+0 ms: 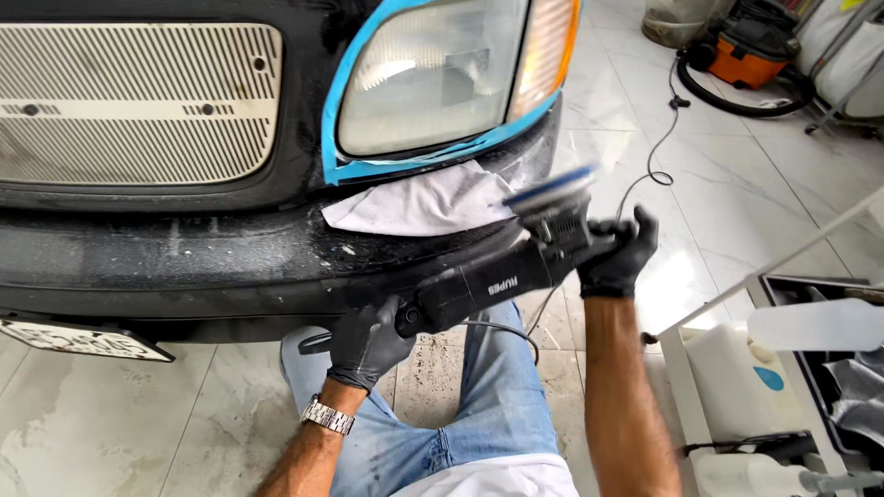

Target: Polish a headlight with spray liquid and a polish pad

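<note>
Marble floor, black bumper — both gloved hands, left and right, fingers wrapped round polisher.

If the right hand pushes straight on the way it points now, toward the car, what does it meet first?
Probably the polisher head that the right hand grips; beyond it, the white cloth on the black bumper under the taped headlight. Depth is unclear.

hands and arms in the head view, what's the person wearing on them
Both hands wear snug black gloves that end at the wrist: the left hand and the right hand. The left wrist carries a silver metal-link watch. Both forearms are bare, with no sleeves in view. No markings show on the gloves.
</note>
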